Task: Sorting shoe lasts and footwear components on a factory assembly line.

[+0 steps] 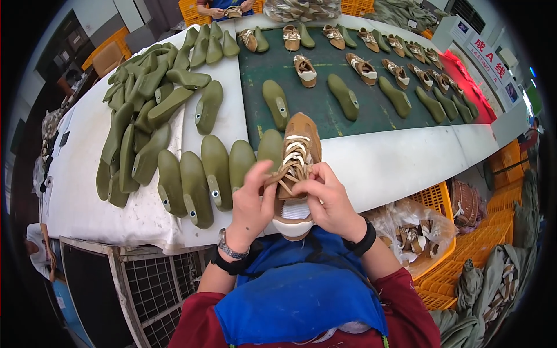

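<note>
A brown shoe upper (302,126) with white trim lies in front of me, toe pointing away and heel against my blue apron (290,296). Its shoelace (297,152) is white and tan and runs criss-cross up the front. On the left side of the opening, my left hand (253,203) pinches the tan lace. Opposite it, my right hand (328,200) grips the lace between bent thumb and forefinger. My fingers partly cover the tongue. A green shoe last (270,145) stands just beyond my left fingers, partly behind the shoe.
Piled green lasts (136,110) cover the white tabletop's left side. Rows of shoe uppers (361,68) and lasts stand on a green mat (313,110). An orange crate (432,200) with bagged uppers sits at right. Another person's hands (223,13) work at the far edge.
</note>
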Motion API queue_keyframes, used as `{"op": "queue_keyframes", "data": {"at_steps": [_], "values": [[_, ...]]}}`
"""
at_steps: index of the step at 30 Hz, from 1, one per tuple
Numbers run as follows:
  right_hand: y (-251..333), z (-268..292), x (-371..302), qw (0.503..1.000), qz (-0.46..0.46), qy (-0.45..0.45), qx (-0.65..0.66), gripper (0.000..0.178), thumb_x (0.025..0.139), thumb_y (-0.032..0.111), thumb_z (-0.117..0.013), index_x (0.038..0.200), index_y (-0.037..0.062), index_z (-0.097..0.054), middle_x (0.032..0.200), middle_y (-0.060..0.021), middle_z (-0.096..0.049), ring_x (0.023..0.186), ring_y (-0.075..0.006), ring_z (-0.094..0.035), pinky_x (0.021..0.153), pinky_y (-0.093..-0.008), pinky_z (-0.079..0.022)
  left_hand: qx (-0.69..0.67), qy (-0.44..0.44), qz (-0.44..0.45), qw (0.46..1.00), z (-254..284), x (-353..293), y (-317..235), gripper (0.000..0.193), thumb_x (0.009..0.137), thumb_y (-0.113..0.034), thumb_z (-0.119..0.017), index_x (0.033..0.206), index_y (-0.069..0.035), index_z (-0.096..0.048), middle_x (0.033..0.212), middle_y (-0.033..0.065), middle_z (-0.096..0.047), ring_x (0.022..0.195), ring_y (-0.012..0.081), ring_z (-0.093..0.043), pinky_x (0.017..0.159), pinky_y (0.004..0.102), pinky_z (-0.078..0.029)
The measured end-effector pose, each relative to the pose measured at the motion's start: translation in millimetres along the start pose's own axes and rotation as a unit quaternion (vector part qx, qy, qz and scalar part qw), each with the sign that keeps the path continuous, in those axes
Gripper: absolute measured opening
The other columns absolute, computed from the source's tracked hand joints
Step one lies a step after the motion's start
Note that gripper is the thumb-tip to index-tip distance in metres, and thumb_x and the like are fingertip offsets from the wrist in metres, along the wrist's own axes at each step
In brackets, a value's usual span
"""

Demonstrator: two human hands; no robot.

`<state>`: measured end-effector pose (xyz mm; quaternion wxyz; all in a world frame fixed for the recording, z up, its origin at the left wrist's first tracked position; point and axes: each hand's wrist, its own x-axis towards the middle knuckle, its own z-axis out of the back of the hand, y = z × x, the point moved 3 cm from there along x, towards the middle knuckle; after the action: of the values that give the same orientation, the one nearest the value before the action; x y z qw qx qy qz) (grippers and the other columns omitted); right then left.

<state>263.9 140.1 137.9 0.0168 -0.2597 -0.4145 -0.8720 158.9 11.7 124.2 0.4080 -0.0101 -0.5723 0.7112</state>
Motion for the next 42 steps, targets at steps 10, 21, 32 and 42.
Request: {"op": "queue_keyframes", "data": {"at_steps": [10, 21, 32, 42], "values": [[-12.6, 0.0, -0.4, 0.974, -0.047, -0.179, 0.127, 0.035, 0.070, -0.013, -0.048, 0.102, 0.0022, -0.050, 0.095, -0.0088, -0.050, 0.073, -0.0163, -0.055, 0.064, -0.0250, -0.047, 0.178, 0.119, -0.173, 0.961, 0.6, 8.9, -16.1, 0.031, 0.072, 0.004, -0.057, 0.099, -0.011, -0.060, 0.093, 0.0123, -0.057, 0.071, 0.0303, -0.062, 0.058, 0.0365, -0.052], [1.1, 2.3, -9.5, 0.995, -0.006, -0.042, -0.087, 0.037, 0.076, 0.006, -0.067, 0.112, 0.0065, -0.058, 0.100, -0.0114, -0.055, 0.075, -0.0197, -0.058, 0.066, -0.0277, -0.049, 0.167, 0.046, -0.060, 0.983, 4.8, -3.9, 12.0, 0.030, 0.084, 0.000, -0.052, 0.114, -0.004, -0.052, 0.086, 0.0175, -0.061, 0.072, 0.0383, -0.060, 0.062, 0.0437, -0.051], [2.9, -25.9, -28.8, 0.989, 0.007, 0.097, -0.108, 0.032, 0.080, 0.029, -0.068, 0.106, 0.0110, -0.059, 0.084, -0.0075, -0.056, 0.067, -0.0245, -0.062, 0.056, -0.0335, -0.050, 0.202, 0.014, -0.023, 0.979, -5.3, -1.8, 16.4, 0.029, 0.084, -0.007, -0.058, 0.112, 0.001, -0.053, 0.088, 0.0214, -0.064, 0.077, 0.0368, -0.063, 0.065, 0.0422, -0.053], [-25.4, 20.3, 12.3, 0.993, -0.066, 0.087, -0.055, 0.032, 0.076, 0.023, -0.074, 0.100, 0.0037, -0.061, 0.075, -0.0096, -0.060, 0.058, -0.0173, -0.059, 0.055, -0.0291, -0.048, 0.254, 0.017, 0.002, 0.967, 35.7, -5.4, 33.2, 0.050, 0.080, -0.017, -0.066, 0.124, -0.004, -0.049, 0.095, 0.0168, -0.062, 0.089, 0.0336, -0.060, 0.076, 0.0404, -0.049]]}}
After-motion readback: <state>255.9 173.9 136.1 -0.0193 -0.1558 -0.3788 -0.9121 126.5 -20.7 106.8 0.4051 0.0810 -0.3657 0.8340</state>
